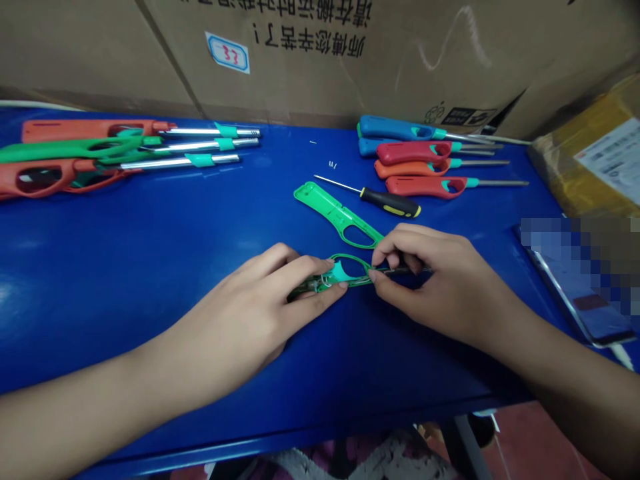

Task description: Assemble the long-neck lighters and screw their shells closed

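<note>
An opened green gas lighter (pixel 356 279) lies low over the blue table, its inner parts and teal trigger showing. My left hand (pixel 270 293) grips its handle end between thumb and fingers. At the other end, my right hand (pixel 425 267) pinches the lighter where the handle meets the dark rod. Just beyond my hands rests the loose green half-shell (pixel 337 215), its hollow side up. A screwdriver (pixel 390 201) with a black and yellow handle lies behind that shell. Several tiny screws (pixel 333 165) sit farther back.
Orange and green lighters (pixel 95 147) with silver rods lie at the left. Blue, red and orange lighters (pixel 425 157) are grouped at the back right. A large cardboard box (pixel 310 80) walls off the rear. A phone (pixel 575 287) and a taped parcel (pixel 595 153) occupy the right side.
</note>
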`<state>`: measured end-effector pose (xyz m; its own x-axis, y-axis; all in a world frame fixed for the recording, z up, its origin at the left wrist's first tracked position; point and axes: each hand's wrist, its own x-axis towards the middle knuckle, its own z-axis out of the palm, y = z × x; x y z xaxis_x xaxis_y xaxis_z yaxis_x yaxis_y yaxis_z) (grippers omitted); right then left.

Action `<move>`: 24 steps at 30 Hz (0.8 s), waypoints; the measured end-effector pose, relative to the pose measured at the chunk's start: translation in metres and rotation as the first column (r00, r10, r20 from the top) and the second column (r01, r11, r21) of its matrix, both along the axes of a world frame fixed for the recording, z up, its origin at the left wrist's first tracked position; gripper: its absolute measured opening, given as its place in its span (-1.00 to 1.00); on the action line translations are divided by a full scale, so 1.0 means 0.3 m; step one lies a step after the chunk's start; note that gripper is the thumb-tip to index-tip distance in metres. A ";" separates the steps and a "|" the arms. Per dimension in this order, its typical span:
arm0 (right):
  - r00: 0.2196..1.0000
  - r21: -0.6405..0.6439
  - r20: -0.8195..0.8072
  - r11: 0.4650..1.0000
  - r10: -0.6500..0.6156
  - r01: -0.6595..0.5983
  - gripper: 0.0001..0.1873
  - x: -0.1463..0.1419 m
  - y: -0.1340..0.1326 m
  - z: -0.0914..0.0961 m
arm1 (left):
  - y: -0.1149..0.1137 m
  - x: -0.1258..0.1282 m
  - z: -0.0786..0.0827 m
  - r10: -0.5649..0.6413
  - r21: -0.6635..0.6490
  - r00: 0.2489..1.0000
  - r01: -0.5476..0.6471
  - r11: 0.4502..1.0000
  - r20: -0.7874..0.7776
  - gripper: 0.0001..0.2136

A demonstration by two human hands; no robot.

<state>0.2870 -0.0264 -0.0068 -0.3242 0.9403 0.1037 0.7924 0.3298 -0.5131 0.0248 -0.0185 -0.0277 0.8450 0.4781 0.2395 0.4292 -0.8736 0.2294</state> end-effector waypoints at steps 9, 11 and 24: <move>0.993 0.105 -0.096 0.993 0.067 -0.057 -0.87 -0.001 0.013 0.010 | 0.004 -0.004 -0.004 -0.047 0.069 0.998 0.044 0.997 0.047 -0.61; 0.995 0.178 -0.087 0.983 0.055 -0.039 -0.84 0.005 0.026 0.003 | 0.008 -0.010 -0.009 -0.053 0.074 0.996 0.048 0.996 0.067 -0.59; 0.989 0.074 -0.125 0.995 0.082 -0.073 -0.95 0.035 0.084 -0.039 | 0.036 0.002 0.017 0.120 -0.061 0.913 -0.105 0.993 0.390 -0.76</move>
